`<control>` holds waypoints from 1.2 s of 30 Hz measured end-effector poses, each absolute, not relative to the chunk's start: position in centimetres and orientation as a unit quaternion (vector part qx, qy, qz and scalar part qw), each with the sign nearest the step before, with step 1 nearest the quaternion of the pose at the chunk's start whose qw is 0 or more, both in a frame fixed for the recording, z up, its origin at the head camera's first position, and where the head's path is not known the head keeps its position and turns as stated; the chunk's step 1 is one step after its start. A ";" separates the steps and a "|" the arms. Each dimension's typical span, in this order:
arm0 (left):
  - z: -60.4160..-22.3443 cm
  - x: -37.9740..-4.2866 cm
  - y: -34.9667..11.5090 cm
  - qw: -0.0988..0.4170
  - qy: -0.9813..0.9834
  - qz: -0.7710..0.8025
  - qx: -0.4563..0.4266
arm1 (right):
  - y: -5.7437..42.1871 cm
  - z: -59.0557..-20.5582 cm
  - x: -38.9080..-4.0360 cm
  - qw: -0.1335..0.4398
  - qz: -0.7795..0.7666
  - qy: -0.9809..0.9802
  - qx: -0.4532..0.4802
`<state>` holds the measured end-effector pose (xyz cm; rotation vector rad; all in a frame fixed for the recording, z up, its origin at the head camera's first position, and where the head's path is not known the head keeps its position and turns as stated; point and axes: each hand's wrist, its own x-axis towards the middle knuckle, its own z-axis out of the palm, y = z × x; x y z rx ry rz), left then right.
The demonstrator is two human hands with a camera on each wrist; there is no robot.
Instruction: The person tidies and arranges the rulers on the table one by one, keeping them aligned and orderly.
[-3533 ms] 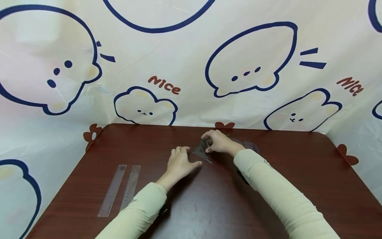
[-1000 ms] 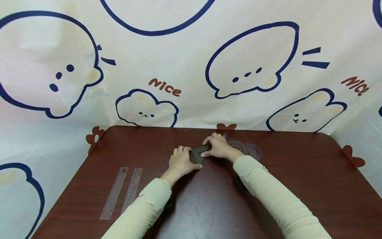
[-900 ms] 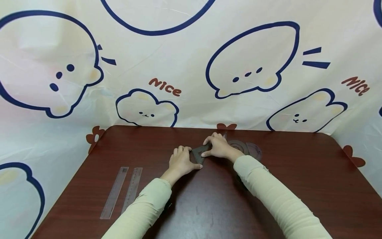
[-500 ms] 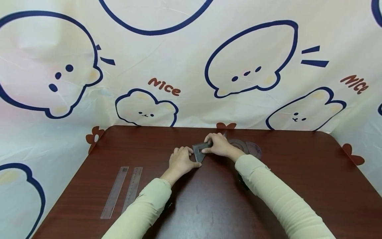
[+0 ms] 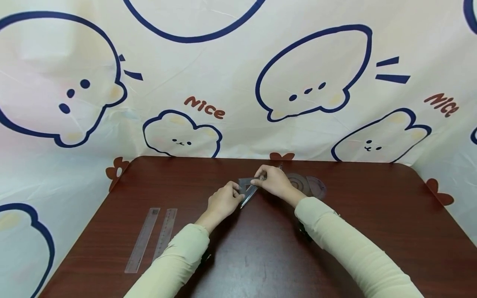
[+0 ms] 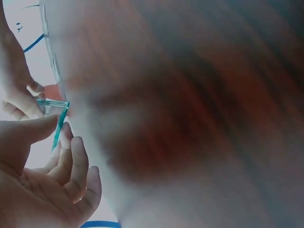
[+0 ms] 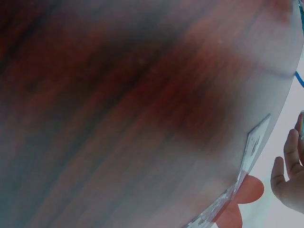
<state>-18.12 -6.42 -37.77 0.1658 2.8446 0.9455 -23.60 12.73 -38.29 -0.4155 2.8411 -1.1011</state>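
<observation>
A clear, grey-looking set square with a triangular cut-out is held between both hands near the back of the table, its long edge slanting toward the front. My left hand pinches its left side between thumb and fingers; the left wrist view shows the teal-tinted edge of the set square at the thumb tip of my left hand. My right hand pinches the upper right corner, which the fingers partly cover. In the right wrist view, only my left hand appears, at the right edge.
Two clear rulers, one at the left and another ruler partly behind the left sleeve, lie on the brown table. Beyond the right wrist lie a round-edged protractor and a purplish protractor. A printed curtain surrounds the table.
Earlier, the right hand alone held the set square, with the left hand apart. The left hand then took its left side. Now the set square has tilted, and the left thumb has drawn in toward the fingers.
</observation>
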 end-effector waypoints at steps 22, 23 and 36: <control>-37.5 -16.2 -7.2 0.003 0.941 0.329 0.085 | 11.4 -37.8 -19.4 0.009 -0.396 0.914 -0.089; -37.5 -16.1 -7.3 0.000 0.942 0.324 0.087 | 11.3 -37.7 -19.1 0.009 -0.396 0.914 -0.087; -37.0 -14.1 -7.6 -0.049 0.946 0.295 0.126 | 11.5 -37.5 -16.4 0.006 -0.428 0.901 -0.075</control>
